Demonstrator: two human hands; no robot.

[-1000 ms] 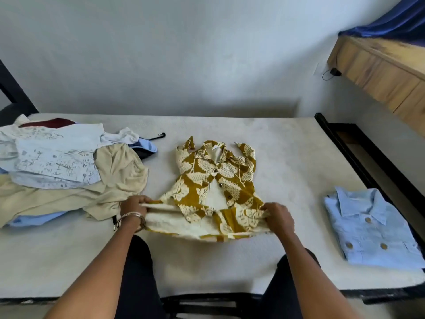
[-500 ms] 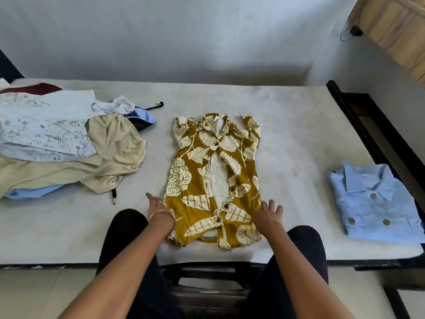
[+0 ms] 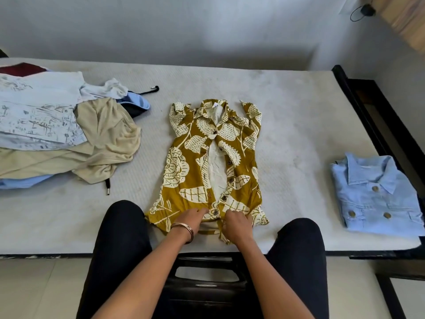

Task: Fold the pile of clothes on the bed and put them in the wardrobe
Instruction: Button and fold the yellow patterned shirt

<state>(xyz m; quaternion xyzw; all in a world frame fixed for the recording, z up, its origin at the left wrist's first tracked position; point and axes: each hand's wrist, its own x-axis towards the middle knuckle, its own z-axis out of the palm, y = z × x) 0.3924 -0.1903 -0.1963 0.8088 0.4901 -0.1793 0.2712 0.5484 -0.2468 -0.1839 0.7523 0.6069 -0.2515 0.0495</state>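
At the near edge of the bed [image 3: 287, 100], a mustard leaf-print shirt [image 3: 190, 162] lies flat, collar away. Both hands rest on its hem: the left hand [image 3: 192, 218] and right hand [image 3: 236, 223] seem to pinch the cloth beside the lowest button, though the fingertips are partly hidden. An unfolded pile [image 3: 57, 134] lies left; a folded blue shirt [image 3: 377, 196] lies right.

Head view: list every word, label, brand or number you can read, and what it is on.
None can be read.
Neck tag in the mustard leaf-print shirt: too small.
Plate on the black case below the bed edge: blurred.
Grey print on the white garment in the pile: a pattern, no legible letters.
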